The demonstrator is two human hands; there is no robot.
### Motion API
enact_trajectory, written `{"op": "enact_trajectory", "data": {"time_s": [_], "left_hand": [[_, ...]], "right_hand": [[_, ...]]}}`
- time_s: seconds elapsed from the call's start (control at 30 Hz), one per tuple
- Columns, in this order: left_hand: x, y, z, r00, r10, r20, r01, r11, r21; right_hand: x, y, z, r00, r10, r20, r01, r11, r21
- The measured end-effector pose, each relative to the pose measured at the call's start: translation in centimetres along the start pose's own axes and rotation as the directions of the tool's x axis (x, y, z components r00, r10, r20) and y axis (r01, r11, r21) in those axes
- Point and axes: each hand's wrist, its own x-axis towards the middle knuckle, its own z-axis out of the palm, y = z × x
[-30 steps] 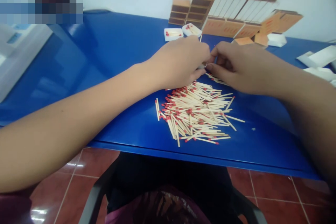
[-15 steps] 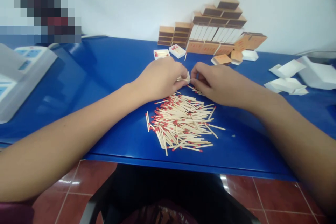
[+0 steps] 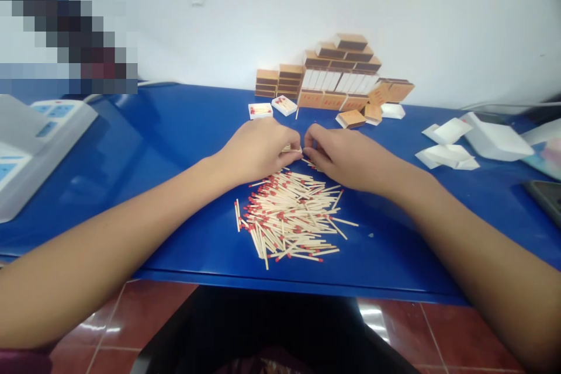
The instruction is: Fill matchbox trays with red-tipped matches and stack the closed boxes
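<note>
My left hand is closed around a small white matchbox tray with matches in it, mostly hidden by the fingers. Close against the tray's right end, my right hand has its thumb and fingertips pinched together; what is between them is too small to make out. Below both hands spreads a loose pile of red-tipped matches on the blue table. Just beyond my left hand lie two open trays holding matches, a left one and a tilted right one.
Stacked matchboxes stand against the wall, with loose matchbox parts in front. Folded white trays and a larger white box lie at right. A grey-white device stands at left; a dark object sits far right.
The camera view has tilted up and turned slightly right, so everything appears lower and further left. Both hands keep nearly the same pose, tray still in my left hand.
</note>
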Motion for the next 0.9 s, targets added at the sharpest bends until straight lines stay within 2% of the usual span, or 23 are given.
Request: {"op": "enact_trajectory", "data": {"time_s": [0.3, 0.53, 0.67, 0.9], "left_hand": [[-0.05, 0.02, -0.25, 0.999, 0.034, 0.008, -0.034, 0.999, -0.025], [-0.02, 0.16, -0.33, 1.000, -0.019, 0.014, 0.019, 1.000, 0.001], [-0.01, 0.31, -0.53, 0.998, -0.067, -0.001, 0.067, 0.997, 0.042], [-0.07, -0.15, -0.43, 0.998, -0.055, -0.012, 0.055, 0.998, 0.016]], "right_hand": [[0.04, 0.13, 0.00, 1.000, -0.018, -0.008, 0.018, 1.000, -0.013], [-0.14, -0.09, 0.02, 1.000, -0.011, -0.014, 0.010, 0.998, -0.056], [-0.13, -0.06, -0.23, 1.000, -0.018, 0.000, 0.018, 1.000, -0.025], [-0.12, -0.05, -0.03, 1.000, -0.024, -0.001, 0.024, 0.999, -0.032]]}}
